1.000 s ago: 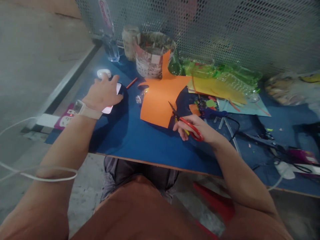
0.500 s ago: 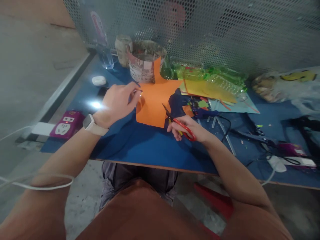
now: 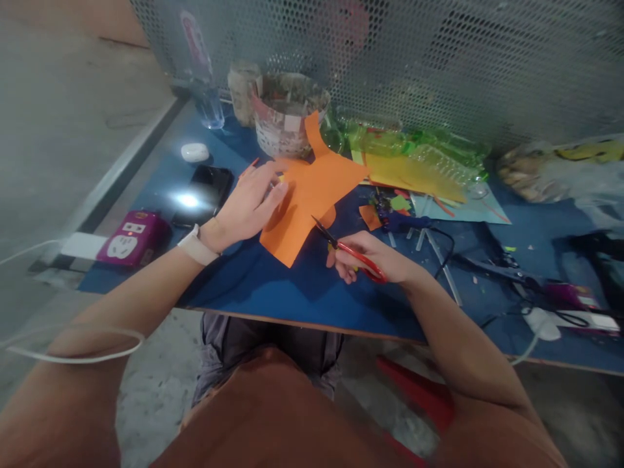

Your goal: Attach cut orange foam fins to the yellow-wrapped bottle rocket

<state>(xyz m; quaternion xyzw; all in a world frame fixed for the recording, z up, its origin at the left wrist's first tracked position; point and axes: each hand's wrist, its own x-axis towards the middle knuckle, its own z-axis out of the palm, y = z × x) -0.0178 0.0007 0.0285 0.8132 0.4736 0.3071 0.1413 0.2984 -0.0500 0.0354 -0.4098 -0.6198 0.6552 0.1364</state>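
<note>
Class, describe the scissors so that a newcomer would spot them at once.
Start with the blue table and find the large orange sheet near its middle. At that sheet's lower right, look for the right hand, which holds the scissors. Their red handle and dark, pointed blades set them apart from the plain orange sheet.

Shows, at left, a purple socket block (image 3: pixel 127 239) near a black phone (image 3: pixel 210 187) and white case (image 3: pixel 195 153); at right, a plastic bag (image 3: pixel 556 170).
</note>
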